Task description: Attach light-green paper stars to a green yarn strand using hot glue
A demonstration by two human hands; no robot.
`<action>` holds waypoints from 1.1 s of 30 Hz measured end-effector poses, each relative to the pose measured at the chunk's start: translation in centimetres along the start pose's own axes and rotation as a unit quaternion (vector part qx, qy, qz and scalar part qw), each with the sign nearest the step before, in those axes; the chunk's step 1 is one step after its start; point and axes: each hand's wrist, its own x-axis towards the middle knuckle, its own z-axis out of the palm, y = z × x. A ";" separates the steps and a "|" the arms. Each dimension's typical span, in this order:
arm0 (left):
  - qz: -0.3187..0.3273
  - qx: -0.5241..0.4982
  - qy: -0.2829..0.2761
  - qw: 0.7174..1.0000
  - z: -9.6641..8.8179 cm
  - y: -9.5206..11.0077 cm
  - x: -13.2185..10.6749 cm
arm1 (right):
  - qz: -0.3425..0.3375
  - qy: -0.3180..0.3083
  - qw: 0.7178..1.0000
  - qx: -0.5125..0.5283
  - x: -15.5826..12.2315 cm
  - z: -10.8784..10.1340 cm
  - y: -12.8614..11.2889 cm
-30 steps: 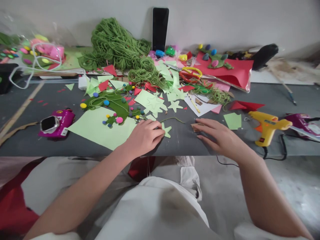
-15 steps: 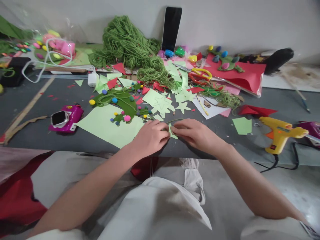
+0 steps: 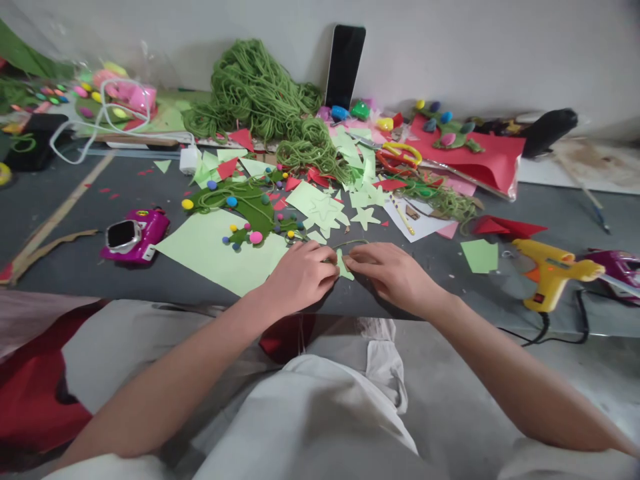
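Note:
Near the table's front edge, a small light green paper star (image 3: 344, 268) lies partly hidden between my two hands. My left hand (image 3: 304, 275) has its fingers curled and closed on the star's left side. From the other side, the thumb and fingers of my right hand (image 3: 400, 272) are pressed together on its right edge. A strand of green yarn (image 3: 356, 241) curves just behind my fingertips. Under my left wrist reaches a large light green paper sheet (image 3: 220, 250). More cut stars, such as one loose paper star (image 3: 365, 217), lie beyond my hands.
A yellow glue gun (image 3: 553, 270) with a cord rests at the right. Green yarn (image 3: 255, 93) is heaped at the back, beside a leaning phone (image 3: 345, 67). Scissors (image 3: 403, 155) lie among scraps. A purple device (image 3: 135, 237) and a green felt piece with pompoms (image 3: 250, 207) are at left.
The camera view has shifted slightly. My right fingers have moved a little along the paper star, showing more of it; my left hand stays in place.

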 end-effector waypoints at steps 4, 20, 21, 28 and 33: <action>0.003 0.006 -0.006 1.000 -0.1 0.0 0.0 | 0.033 0.053 0.998 0.033 -0.7 -0.6 0.4; -0.003 0.003 -0.002 1.000 -0.1 0.0 0.0 | -0.010 -0.040 0.997 -0.061 0.8 -0.1 -0.7; -0.003 0.004 -0.002 1.000 -0.2 0.0 0.0 | -0.011 -0.038 0.997 -0.061 0.7 0.0 -0.6; -0.005 0.005 -0.006 1.000 -0.1 0.1 0.1 | 0.057 0.028 0.998 -0.001 -1.1 0.0 0.8; -0.008 0.001 -0.011 1.000 0.0 0.0 0.0 | 0.225 0.132 0.907 0.331 -1.8 -1.3 0.2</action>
